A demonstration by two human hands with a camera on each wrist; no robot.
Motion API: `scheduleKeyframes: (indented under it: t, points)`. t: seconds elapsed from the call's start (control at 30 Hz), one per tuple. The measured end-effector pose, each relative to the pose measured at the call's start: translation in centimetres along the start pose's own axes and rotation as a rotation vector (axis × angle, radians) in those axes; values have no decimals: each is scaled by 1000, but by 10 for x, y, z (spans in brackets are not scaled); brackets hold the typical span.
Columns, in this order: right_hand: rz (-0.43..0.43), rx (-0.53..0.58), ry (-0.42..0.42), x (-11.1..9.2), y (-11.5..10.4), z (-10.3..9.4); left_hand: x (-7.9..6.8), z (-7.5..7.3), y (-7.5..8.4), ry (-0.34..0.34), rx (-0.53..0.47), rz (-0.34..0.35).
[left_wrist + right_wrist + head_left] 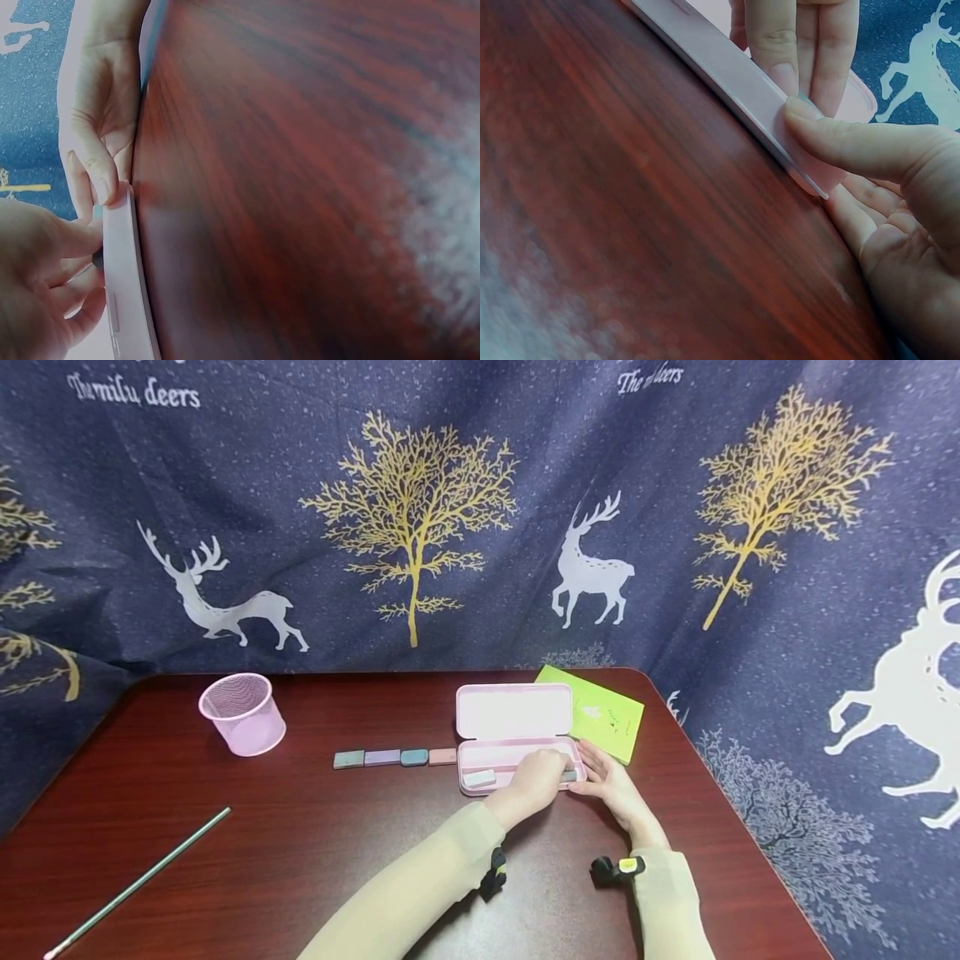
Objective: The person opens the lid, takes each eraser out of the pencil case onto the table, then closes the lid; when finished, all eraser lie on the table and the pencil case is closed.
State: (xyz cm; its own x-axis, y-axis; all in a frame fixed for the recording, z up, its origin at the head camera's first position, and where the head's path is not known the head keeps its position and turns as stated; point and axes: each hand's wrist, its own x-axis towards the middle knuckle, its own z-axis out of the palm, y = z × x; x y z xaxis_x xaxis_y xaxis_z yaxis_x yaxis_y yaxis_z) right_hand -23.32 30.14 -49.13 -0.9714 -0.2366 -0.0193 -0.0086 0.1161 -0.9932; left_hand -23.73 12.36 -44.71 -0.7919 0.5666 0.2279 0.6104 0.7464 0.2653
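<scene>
While the right hand (613,787) grips a pink pencil case (513,712), the left hand (534,781) pinches a gray block (569,776)

Case is sitting wide open on the table (300,860), lime-green booklet (609,714) poking out behind. Gray one's inside at the right end, white block (480,778) at the left.

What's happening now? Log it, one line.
left hand: pinches grey block inside open case; right hand: holds case corner; white block: in case
</scene>
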Motion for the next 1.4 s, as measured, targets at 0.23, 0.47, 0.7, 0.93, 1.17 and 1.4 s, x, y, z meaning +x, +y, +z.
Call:
scheduleKeyframes:
  t: [0.23,0.47,0.7,0.93,1.17,1.4]
  points:
    - [2,2,-8,0,1,-1,1,3,-2,-3,-60,-13]
    - [2,12,-3,-1,0,0,0,4,-3,39,-54,4]
    - [6,6,2,-1,0,0,-3,-5,-1,92,-97,0]
    - [10,-2,14,0,1,0,-11,-21,-6,94,-226,-30]
    - [26,-20,14,-1,1,0,-26,-34,-23,107,-359,-68]
    - [43,-37,16,-1,-1,1,-40,-49,-41,134,-337,-125]
